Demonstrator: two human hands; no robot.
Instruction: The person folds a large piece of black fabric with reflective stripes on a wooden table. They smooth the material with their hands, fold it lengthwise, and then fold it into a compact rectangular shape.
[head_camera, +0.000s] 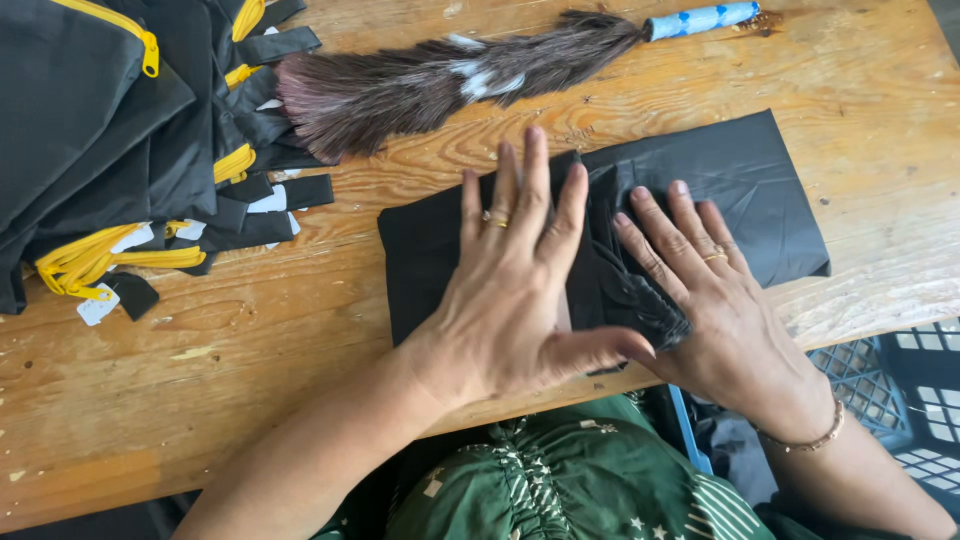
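Hands lay flat with fingers spread, gripping nothing: the left hand (510, 290) and right hand (700, 290) pressed side by side on folded black fabric (760, 190) at the wooden table's (200, 380) near edge. A feather duster (430, 80) lay beyond it, and black yellow-zippered pieces (110, 150) were stacked far left.

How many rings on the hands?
2. One gold ring sits on a finger of the left hand, one gold ring on the right hand. Both hands press flat on black fabric; thumb sides partly hidden.
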